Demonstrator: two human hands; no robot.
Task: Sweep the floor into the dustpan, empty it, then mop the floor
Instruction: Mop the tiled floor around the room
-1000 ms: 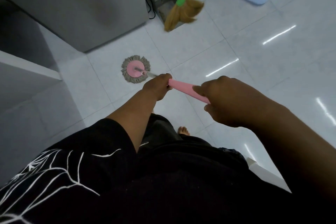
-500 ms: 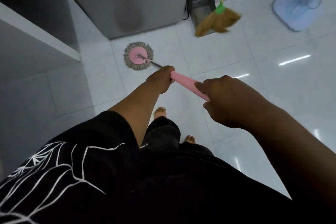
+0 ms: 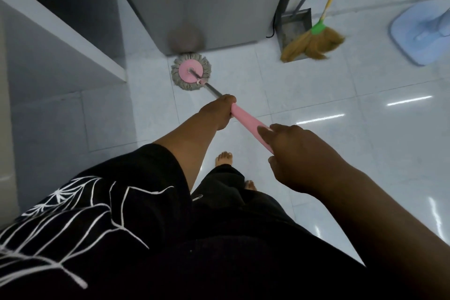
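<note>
A round mop head, pink disc with a grey fringe, lies flat on the white tiled floor, touching the foot of a grey cabinet. Its metal pole rises into a pink handle. My left hand is shut around the lower end of the pink handle. My right hand is shut on its upper end, closer to my body. A straw broom with a yellow stick and green collar leans at the back right, its bristles lying over a grey dustpan.
The grey cabinet stands straight ahead, a black cable beside it. A white shelf edge juts out at the left. A pale blue fan base sits at the far right. My bare feet are on the tiles below the handle.
The mop head has slid forward across the tiles until it meets the base of the cabinet. Both hands kept their hold on the handle. My view has shifted toward the cabinet.
</note>
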